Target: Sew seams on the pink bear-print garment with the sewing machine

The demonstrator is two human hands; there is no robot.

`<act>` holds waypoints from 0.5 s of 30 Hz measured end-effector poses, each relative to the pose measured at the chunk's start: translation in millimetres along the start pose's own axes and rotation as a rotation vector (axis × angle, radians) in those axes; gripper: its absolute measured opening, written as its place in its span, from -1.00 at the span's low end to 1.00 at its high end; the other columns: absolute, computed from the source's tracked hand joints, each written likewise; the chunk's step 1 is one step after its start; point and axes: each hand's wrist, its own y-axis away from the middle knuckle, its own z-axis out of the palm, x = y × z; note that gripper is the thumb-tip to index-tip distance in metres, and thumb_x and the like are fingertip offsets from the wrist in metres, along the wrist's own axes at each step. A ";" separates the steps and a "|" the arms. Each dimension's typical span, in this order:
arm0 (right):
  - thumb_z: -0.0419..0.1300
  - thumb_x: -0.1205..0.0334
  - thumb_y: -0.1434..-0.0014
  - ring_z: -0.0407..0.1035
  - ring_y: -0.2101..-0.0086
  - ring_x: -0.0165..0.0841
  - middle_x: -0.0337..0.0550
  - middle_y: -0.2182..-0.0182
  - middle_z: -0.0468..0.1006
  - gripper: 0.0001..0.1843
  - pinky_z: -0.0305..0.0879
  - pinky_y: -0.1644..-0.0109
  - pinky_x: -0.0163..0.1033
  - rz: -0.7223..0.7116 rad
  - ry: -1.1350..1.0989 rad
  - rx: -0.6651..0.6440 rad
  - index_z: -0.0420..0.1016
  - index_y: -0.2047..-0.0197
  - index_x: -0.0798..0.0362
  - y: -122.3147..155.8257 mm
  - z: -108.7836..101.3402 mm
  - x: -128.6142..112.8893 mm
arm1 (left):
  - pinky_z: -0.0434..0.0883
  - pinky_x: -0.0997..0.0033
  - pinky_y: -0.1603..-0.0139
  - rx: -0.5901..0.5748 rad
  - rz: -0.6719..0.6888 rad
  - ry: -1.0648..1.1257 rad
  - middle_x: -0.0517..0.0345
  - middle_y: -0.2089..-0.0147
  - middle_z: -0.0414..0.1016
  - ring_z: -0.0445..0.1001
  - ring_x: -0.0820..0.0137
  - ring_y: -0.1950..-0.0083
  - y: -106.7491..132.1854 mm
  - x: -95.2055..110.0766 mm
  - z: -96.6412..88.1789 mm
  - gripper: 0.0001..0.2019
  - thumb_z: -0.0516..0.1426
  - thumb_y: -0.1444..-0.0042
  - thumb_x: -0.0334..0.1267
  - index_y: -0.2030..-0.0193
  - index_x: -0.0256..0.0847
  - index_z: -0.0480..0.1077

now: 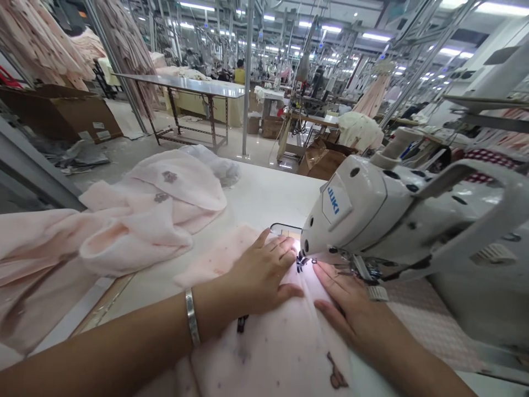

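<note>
From my head camera, my left hand (258,273) lies flat in the lower middle of the frame, palm down on the pink fabric (285,336), fingers (281,248) spread a little and stretched toward the needle area (301,262), gripping nothing. A metal bracelet (192,317) sits on that wrist. My right hand (351,306) lies just right of it, also flat on the same cloth, fingers together and pointing up-left toward the needle, tips close under the machine's head. Between my two hands a fold or seam line runs down the fabric toward the bottom edge. The fabric covers the desk (256,193) from the needle to the bottom of the frame and carries small dark printed motifs, one near the lower right of centre.

The white sewing machine (397,215) fills the right half of the frame, its head pointing left, a blue brand mark on its end face and a small lamp lighting the cloth under it.

At left, a heap of the same pink garments (136,220) lies piled on the desk, well apart from my hands. Beyond, in the upper part of the frame, a long metal table (185,85) stands on the factory floor, with cardboard boxes (61,113) at upper left and hanging garments above them.
</note>
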 end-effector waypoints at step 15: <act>0.01 0.01 -0.20 0.39 0.04 -0.12 -0.11 -0.06 0.41 -0.34 0.49 0.16 0.00 -0.224 0.171 0.348 -0.02 -0.32 -0.05 1.6 17.6 19.1 | -0.12 0.05 -0.34 0.072 0.018 -0.029 -0.16 -0.21 0.21 0.06 0.14 -0.29 2.4 -1.0 -5.0 -0.37 0.03 -0.16 0.18 -0.11 -0.38 0.21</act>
